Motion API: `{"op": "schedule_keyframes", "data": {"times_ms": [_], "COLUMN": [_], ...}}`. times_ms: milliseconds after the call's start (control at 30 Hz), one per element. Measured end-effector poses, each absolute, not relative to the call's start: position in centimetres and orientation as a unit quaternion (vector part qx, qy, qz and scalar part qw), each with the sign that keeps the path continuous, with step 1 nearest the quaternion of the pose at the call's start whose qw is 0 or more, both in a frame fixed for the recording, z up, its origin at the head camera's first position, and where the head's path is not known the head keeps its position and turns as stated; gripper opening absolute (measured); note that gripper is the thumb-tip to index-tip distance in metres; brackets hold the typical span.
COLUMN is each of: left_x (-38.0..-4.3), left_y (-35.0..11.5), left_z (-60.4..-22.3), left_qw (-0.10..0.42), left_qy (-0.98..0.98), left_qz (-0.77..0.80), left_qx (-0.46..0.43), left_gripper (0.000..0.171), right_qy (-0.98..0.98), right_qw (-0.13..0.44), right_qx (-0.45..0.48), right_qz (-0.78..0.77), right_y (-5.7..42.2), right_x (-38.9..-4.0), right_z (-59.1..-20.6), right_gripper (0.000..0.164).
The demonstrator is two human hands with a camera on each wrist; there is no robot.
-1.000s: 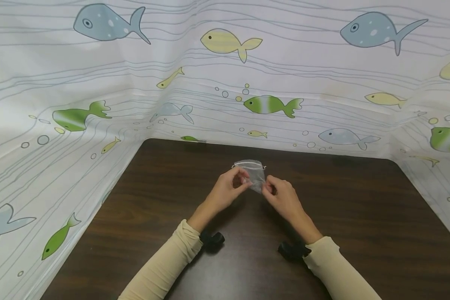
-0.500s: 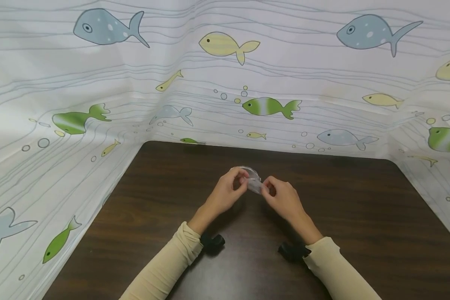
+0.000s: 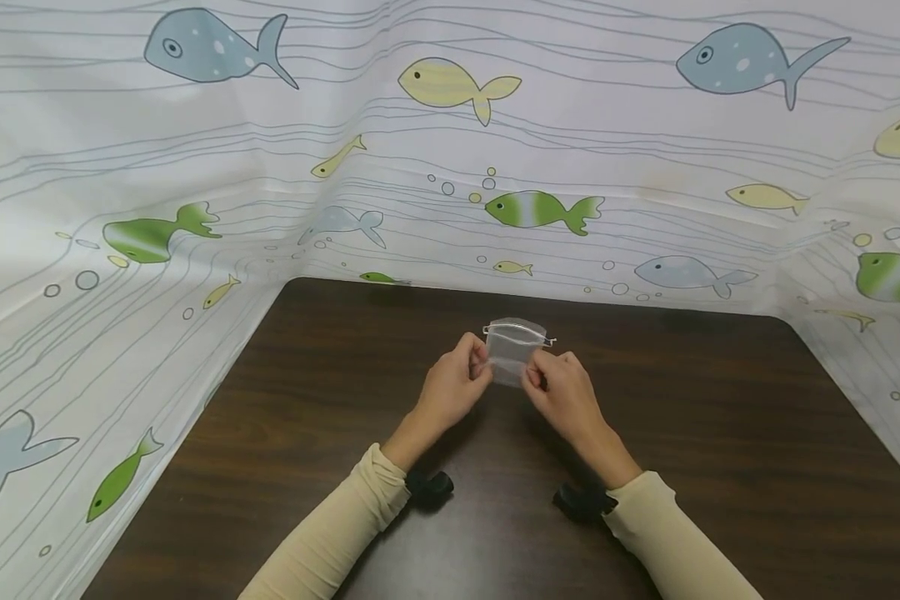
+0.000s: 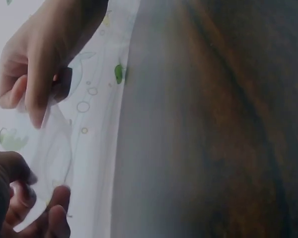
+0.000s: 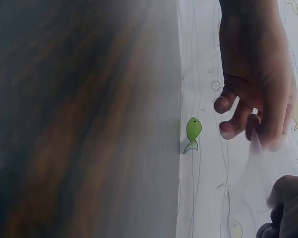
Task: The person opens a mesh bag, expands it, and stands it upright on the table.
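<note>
A small see-through drawstring pouch [image 3: 515, 353] is held upright above the dark wooden table [image 3: 720, 433], its gathered top and cords uppermost. My left hand [image 3: 461, 379] pinches its left lower edge and my right hand [image 3: 558, 387] pinches its right lower edge, thumbs toward each other. In the left wrist view the pouch [image 4: 49, 144] shows as a pale film stretched between two sets of fingers. In the right wrist view the pouch [image 5: 253, 183] hangs below curled fingertips. Whether the pouch holds anything is hidden.
A white sheet printed with fish [image 3: 450, 167] stands as a wall behind the table and along both sides. Black wrist cameras [image 3: 429, 487] sit under both cream sleeves. The brown tabletop stretches to the left and right of the hands.
Half a second ago the pouch was bunched and tilted between the fingers. Now it is spread flat and upright, a little further right. Both hands stay in nearly the same place.
</note>
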State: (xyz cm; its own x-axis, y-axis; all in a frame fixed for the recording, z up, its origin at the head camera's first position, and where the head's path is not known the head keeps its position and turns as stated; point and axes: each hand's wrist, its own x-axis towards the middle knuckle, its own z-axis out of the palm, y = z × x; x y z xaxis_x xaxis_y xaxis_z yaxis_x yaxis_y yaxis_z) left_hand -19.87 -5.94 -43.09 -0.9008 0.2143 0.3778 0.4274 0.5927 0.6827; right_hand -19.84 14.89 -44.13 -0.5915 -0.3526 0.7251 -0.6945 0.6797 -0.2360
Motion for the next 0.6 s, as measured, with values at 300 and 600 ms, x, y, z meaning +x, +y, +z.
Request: {"op": "schedule_keyframes", "data": {"times_ms": [300,600], "left_x": [-19.96,-20.01], "left_y": [-6.15,-5.89], "left_z": [-42.98,-43.27], "left_qw": [0.110,0.195], "left_qy": [-0.889,-0.883], "left_qz": [-0.410,-0.380], "left_qx": [-0.174,-0.194], "left_gripper": [0.028,0.020], "right_qy": [-0.835,-0.873], "right_qw": [0.327,0.321], "right_qx": [0.383,0.274], "right_qz": [0.223,0.243], "right_y": [14.93,14.91], "right_x": [-20.21,-19.72], "right_z": [-44.21,-43.81], "right_gripper": [0.033,0.031]}}
